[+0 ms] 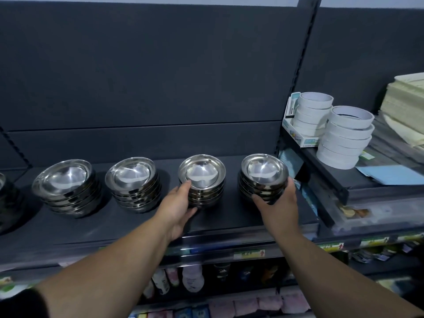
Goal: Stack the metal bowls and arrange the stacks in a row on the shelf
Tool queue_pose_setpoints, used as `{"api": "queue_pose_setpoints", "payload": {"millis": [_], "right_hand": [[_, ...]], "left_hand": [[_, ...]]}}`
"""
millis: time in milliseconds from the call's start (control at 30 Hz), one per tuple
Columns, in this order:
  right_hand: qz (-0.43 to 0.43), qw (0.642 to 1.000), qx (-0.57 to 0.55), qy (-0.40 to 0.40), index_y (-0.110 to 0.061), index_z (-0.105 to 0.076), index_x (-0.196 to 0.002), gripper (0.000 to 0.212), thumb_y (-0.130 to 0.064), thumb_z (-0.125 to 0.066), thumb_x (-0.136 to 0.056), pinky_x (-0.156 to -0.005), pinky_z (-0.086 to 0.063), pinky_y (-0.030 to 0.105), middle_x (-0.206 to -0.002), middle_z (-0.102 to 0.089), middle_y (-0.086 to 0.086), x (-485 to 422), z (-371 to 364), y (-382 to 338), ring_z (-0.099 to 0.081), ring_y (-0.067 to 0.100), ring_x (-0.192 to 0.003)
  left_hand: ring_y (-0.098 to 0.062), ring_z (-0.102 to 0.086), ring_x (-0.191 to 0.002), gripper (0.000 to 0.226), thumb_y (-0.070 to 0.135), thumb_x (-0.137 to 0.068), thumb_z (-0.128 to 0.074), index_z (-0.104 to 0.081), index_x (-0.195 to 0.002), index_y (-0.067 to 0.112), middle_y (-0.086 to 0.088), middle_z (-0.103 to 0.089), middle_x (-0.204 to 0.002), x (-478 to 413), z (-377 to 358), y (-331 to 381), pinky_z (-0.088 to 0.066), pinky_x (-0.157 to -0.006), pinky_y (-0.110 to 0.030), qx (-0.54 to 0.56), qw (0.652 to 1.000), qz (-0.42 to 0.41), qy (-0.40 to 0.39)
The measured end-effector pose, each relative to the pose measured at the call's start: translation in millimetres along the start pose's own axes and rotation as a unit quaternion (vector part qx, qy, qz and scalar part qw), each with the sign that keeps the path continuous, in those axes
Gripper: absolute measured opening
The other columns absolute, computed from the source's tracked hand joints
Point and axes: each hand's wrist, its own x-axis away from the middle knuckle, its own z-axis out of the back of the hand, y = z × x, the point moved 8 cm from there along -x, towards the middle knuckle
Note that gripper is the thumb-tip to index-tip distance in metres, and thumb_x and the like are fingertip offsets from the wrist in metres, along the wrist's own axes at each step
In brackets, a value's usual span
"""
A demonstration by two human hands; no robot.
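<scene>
While the centre stack of shiny round steel bowls sits mid-frame on the dark matte shelf, my left hand curls round its near side, thumb on the rim. My right hand grips the right-hand stack likewise. Each stands upright just beyond its own palm, so I reckon a sideways slide aligns them with the next stack at left; white tape rolls sit upper right.
</scene>
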Motion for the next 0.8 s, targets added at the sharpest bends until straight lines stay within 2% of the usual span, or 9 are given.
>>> {"api": "queue_pose_setpoints", "payload": {"millis": [200, 267, 333, 400, 500, 567, 667, 800], "right_hand": [[-0.022, 1.0, 0.006, 0.009, -0.014, -0.021, -0.153, 0.1, -0.024, -0.083, -0.075, -0.113, -0.036, 0.037, -0.15, -0.039, 0.012, -1.6, -0.1, 3.1, -0.042, 0.027, -0.137], [-0.061, 0.998, 0.009, 0.012, -0.005, -0.022, -0.152, 0.1, -0.027, -0.083, -0.076, -0.113, -0.032, 0.038, -0.151, -0.036, 0.016, 9.6, -1.5, 9.0, -0.037, 0.03, -0.139], [-0.086, 0.996, 0.029, 0.024, 0.001, -0.037, -0.141, 0.086, -0.03, -0.083, -0.076, -0.11, -0.037, 0.042, -0.14, -0.045, 0.02, 26.8, -5.2, 16.4, -0.043, 0.035, -0.132], [-0.079, 0.994, 0.079, 0.018, 0.0, -0.052, -0.125, 0.066, -0.035, -0.081, -0.076, -0.103, -0.043, 0.045, -0.125, -0.055, 0.018, 46.0, -14.3, 17.9, -0.051, 0.035, -0.119], [-0.013, 0.981, 0.186, -0.048, -0.012, -0.062, -0.115, 0.044, -0.038, -0.074, -0.082, -0.098, -0.043, 0.04, -0.118, -0.062, 0.01, 73.6, -42.3, 2.5, -0.054, 0.03, -0.112], [0.047, 0.971, 0.213, -0.094, -0.018, -0.063, -0.119, 0.042, -0.04, -0.071, -0.084, -0.101, -0.039, 0.036, -0.12, -0.062, 0.004, 89.7, -65.7, -15.9, -0.055, 0.025, -0.113], [0.095, 0.957, 0.202, -0.186, -0.021, -0.057, -0.13, 0.05, -0.041, -0.068, -0.086, -0.104, -0.039, 0.032, -0.129, -0.058, 0.002, 111.5, -109.5, -40.6, -0.053, 0.022, -0.119], [0.117, 0.939, 0.2, -0.254, -0.021, -0.046, -0.142, 0.061, -0.043, -0.065, -0.089, -0.106, -0.039, 0.027, -0.14, -0.05, 0.002, 141.8, -154.7, -70.8, -0.048, 0.018, -0.127]], "left_hand": [[-0.01, -0.06, -0.099, 0.029, 0.039, -0.098, -0.05, -0.051, -0.122, 0.022, 0.009, -0.065, -0.103, 3.1, -1.9, 0.7, -0.045, -0.095, -0.03, -0.005, 1.0, -0.002, 0.0], [-0.01, -0.057, -0.101, 0.041, 0.046, -0.094, -0.053, -0.049, -0.127, 0.022, 0.009, -0.062, -0.107, 5.9, 1.6, -3.2, -0.043, -0.102, -0.032, -0.028, 1.0, -0.011, 0.0], [-0.015, -0.055, -0.111, 0.063, 0.055, -0.086, -0.06, -0.047, -0.134, 0.016, 0.002, -0.059, -0.125, 9.3, 15.0, -9.1, -0.04, -0.108, -0.036, -0.111, 0.993, -0.032, 0.026], [-0.018, -0.055, -0.117, 0.066, 0.055, -0.083, -0.064, -0.052, -0.133, 0.013, -0.001, -0.058, -0.13, 17.5, 31.3, -6.1, -0.04, -0.107, -0.033, -0.267, 0.958, -0.088, 0.057], [-0.015, -0.052, -0.12, 0.051, 0.046, -0.087, -0.064, -0.058, -0.128, 0.017, 0.002, -0.055, -0.127, 31.7, 50.2, 1.3, -0.037, -0.102, -0.022, -0.453, 0.874, -0.168, 0.052], [-0.012, -0.054, -0.114, 0.046, 0.044, -0.087, -0.064, -0.06, -0.125, 0.018, 0.002, -0.055, -0.125, 36.0, 71.8, 4.2, -0.037, -0.098, -0.018, -0.492, 0.848, -0.193, 0.052], [-0.009, -0.055, -0.103, 0.042, 0.04, -0.087, -0.066, -0.063, -0.121, 0.015, -0.001, -0.058, -0.121, 40.9, 116.6, 9.4, -0.036, -0.09, -0.014, -0.524, 0.821, -0.212, 0.078], [-0.017, -0.056, -0.114, 0.047, 0.043, -0.088, -0.063, -0.058, -0.127, 0.016, -0.003, -0.054, -0.128, 48.6, 186.0, 22.4, -0.042, -0.098, -0.025, -0.56, 0.796, -0.197, 0.119]]}}
